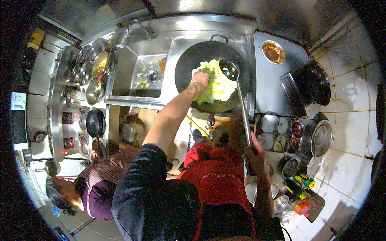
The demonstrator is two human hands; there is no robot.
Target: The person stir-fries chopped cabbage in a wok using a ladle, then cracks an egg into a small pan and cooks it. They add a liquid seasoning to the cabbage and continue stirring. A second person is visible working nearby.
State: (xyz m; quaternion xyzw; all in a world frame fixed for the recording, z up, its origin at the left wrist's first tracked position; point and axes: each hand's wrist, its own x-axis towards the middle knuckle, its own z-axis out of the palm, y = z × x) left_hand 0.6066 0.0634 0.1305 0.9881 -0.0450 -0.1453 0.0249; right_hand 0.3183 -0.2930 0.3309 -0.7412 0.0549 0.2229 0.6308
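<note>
A large black wok (184,69) with a loop handle holds a heap of chopped pale-green leafy vegetable (218,87). My left hand (201,77) rests on the heap's left side, its fingertips partly hidden, so whether it grips any leaves cannot be told. My right hand (255,155) is closed around the lower end of a long metal ladle (243,111). The ladle's dark bowl (228,70) lies at the upper right of the heap, inside the wok, with small bits in it.
Left of the wok is a steel sink (123,73) with vegetable scraps. A bowl of brown sauce (273,52) and a black pan (319,82) stand at right, above seasoning containers (269,123). A co-worker (102,180) stands at left by pans. A yellow hose (199,128) runs below the wok.
</note>
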